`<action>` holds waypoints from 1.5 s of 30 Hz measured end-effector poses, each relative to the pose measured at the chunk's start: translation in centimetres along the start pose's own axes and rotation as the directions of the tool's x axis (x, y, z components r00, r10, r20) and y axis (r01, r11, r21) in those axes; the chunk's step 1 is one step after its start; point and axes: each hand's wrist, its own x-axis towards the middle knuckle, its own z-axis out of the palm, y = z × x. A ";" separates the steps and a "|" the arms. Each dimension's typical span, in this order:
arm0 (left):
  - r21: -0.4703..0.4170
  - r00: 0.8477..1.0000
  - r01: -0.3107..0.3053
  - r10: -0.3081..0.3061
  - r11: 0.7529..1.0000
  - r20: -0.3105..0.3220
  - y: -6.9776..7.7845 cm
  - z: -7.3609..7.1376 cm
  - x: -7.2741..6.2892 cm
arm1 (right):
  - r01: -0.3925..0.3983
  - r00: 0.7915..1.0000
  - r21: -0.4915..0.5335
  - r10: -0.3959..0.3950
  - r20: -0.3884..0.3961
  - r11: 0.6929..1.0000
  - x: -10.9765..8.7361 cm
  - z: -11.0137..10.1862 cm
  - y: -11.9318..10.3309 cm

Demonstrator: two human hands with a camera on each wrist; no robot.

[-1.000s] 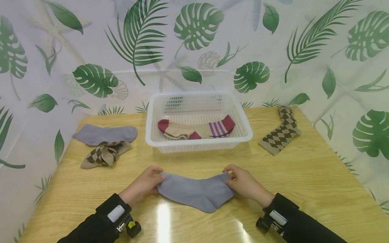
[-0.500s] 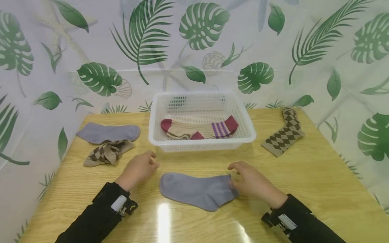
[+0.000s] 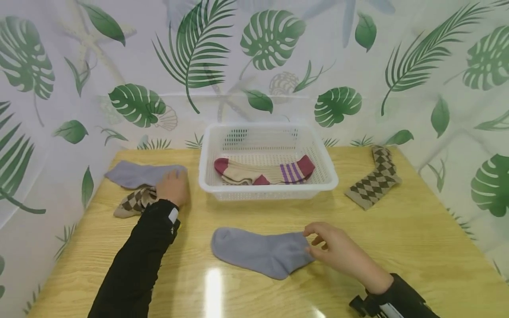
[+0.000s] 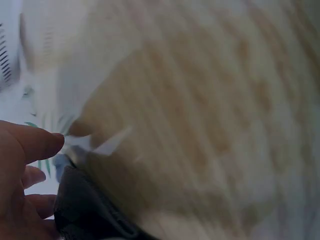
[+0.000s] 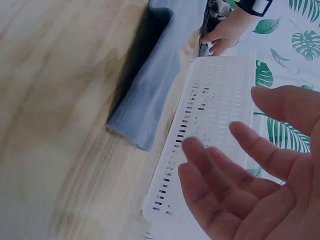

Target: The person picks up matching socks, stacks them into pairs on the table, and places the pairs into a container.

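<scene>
A blue-grey ankle sock (image 3: 258, 251) lies flat at the front of the table. My right hand (image 3: 334, 249) is at its cuff end, fingers apart and loosely bent; in the right wrist view the hand (image 5: 260, 165) holds nothing. Far left, my left hand (image 3: 173, 187) reaches over the toe end of a second blue-grey sock (image 3: 135, 173), covering part of it. Just below that sock, partly behind the hand, lies a crumpled brown argyle sock (image 3: 133, 203). The left wrist view has the thumb (image 4: 45, 142) and fingers parted beside dark cloth (image 4: 85, 205).
A white perforated basket (image 3: 268, 189) stands at the back middle, with a beige sock with maroon ends and purple stripes (image 3: 258, 171) inside. Another brown argyle sock (image 3: 374, 179) lies at the back right. A leaf-print sheet (image 3: 262, 106) rises behind the table.
My left hand has let go of the front blue-grey sock and moved up and left to the other one. My right hand has loosened from the cuff and stays near it.
</scene>
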 end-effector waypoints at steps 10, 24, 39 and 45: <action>-0.079 0.993 0.119 -0.119 0.990 0.004 0.0 0.4 -0.1 | -0.022 0.996 0.017 0.021 0.083 1.000 -0.5 0.7 0.2; -0.623 0.944 0.044 -0.236 0.781 -0.229 -0.7 -6.2 -1.5 | 0.004 0.990 0.057 -0.012 0.143 0.998 -0.1 1.2 -0.5; -0.949 0.966 -0.260 0.062 0.180 -0.252 11.1 -15.4 -9.5 | -0.288 0.946 0.874 -0.028 0.324 0.391 2.1 4.7 -1.9; -0.986 0.940 -0.162 0.298 -0.038 -0.166 14.3 -15.2 -11.5 | -0.388 0.915 0.917 -0.159 0.370 -0.096 3.7 6.6 -3.0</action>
